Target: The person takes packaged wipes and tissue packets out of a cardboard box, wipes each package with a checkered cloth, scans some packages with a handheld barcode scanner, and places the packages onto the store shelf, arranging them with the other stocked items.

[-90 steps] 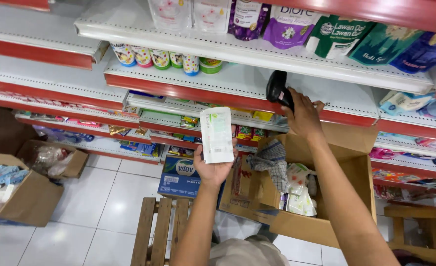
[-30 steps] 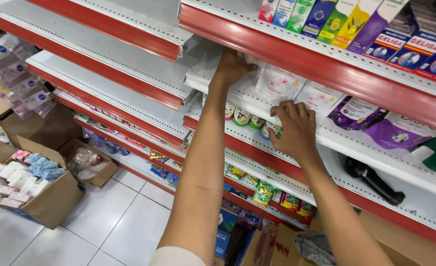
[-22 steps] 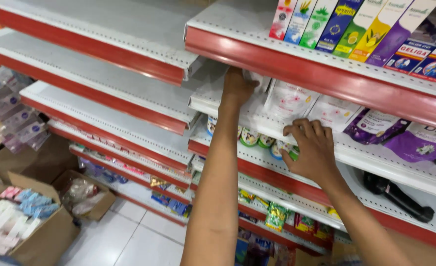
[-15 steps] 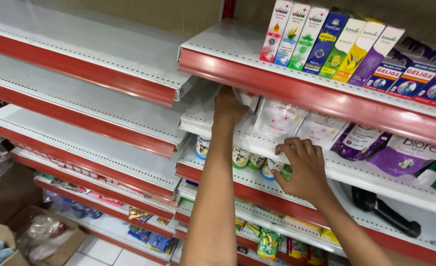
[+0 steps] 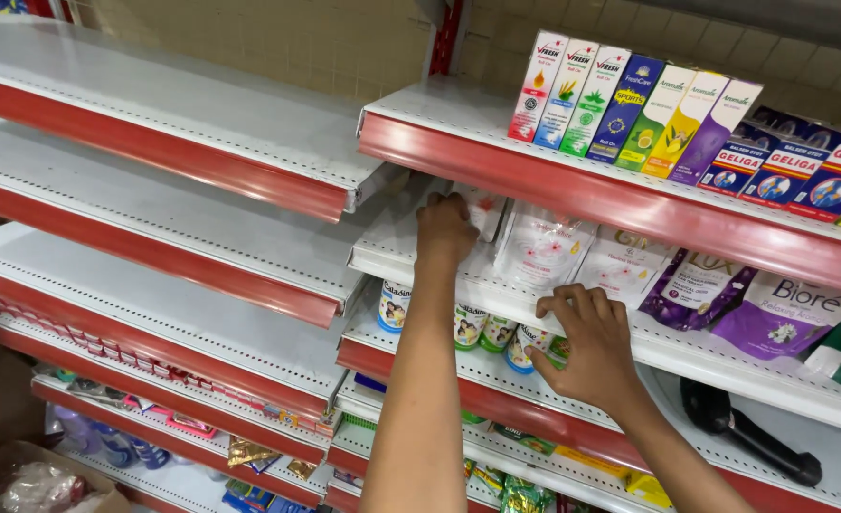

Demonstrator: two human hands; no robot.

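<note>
My left hand (image 5: 444, 231) reaches up under the top right shelf and grips a white refill pouch (image 5: 485, 207) standing at the left end of a row of pouches. Beside it stand two more white pouches (image 5: 542, 249), then purple ones (image 5: 691, 290). My right hand (image 5: 586, 344) rests on the front edge of that white shelf (image 5: 686, 353), fingers spread, holding nothing. Small round tubs (image 5: 396, 306) sit on the shelf below, just under both hands.
Upright slim boxes (image 5: 629, 109) line the top right shelf with its red front strip (image 5: 572, 190). The white shelves on the left (image 5: 154, 123) are bare. A black handheld device (image 5: 748, 432) lies on the lower right shelf. Sachets and a cardboard box (image 5: 31, 484) are far below.
The view has tilted up from the boxes on the floor to the shelves. My left hand has carried the white pouch up to the pouch row; my right hand let go of the black device and moved to the shelf edge.
</note>
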